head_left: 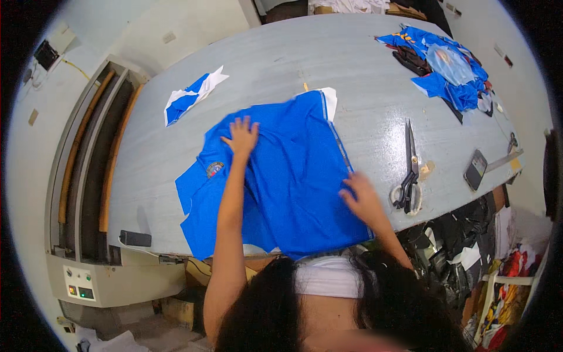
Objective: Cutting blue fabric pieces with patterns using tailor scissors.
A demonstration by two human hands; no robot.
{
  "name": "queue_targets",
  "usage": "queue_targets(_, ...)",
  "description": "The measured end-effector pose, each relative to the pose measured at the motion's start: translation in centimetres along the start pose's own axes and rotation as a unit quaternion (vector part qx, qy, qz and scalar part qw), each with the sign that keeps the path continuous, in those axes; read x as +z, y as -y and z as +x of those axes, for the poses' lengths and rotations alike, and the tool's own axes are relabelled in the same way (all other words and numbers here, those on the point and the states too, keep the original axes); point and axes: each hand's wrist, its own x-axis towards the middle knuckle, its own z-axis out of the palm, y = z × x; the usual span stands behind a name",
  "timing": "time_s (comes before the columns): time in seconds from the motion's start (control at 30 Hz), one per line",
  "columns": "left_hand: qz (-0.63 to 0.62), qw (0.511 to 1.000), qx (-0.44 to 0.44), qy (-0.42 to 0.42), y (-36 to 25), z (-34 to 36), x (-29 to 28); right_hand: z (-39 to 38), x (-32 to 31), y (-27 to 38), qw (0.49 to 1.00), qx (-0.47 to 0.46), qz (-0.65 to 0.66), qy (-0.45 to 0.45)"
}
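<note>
A blue cut fabric piece, shaped like a shirt body (pixel 293 170), lies spread on the grey table with soft wrinkles. Near its left side sits a small round emblem (pixel 215 169). My left hand (pixel 242 136) lies with fingers spread on the upper left of the cloth. Over the right edge, by a stitched seam, is my right hand (pixel 359 195), slightly blurred, fingers apart and nothing seen in them. White material (pixel 331 102) shows from under the top right corner. The cloth's lower edge reaches the table's front edge.
Large black-handled scissors (pixel 409 170) lie right of the cloth, with a dark phone-like device (pixel 475 170) farther right. Blue garments (pixel 448 67) are heaped at the far right. Blue-and-white scraps (pixel 193 97) lie far left, a black box (pixel 135 238) near left, beside a roller machine (pixel 88 176).
</note>
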Motion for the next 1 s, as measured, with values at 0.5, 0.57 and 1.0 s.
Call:
queue_targets(0.5,-0.112,0.942,0.311,0.053,-13.0,-5.5,1.3,-8.6,-5.9,-6.0,0.916,0.267,-0.186,-0.234)
queue_targets(0.57,-0.09,0.945,0.313,0.015,-13.2,-6.0,2.5,-8.4,-6.8,-6.0,0.926,0.274,-0.172,-0.195)
queue_targets(1.0,-0.134,0.944,0.301,-0.03,-13.0,-5.6,3.4,-7.0,-9.4,-6.2,0.681,0.343,0.64,-0.09)
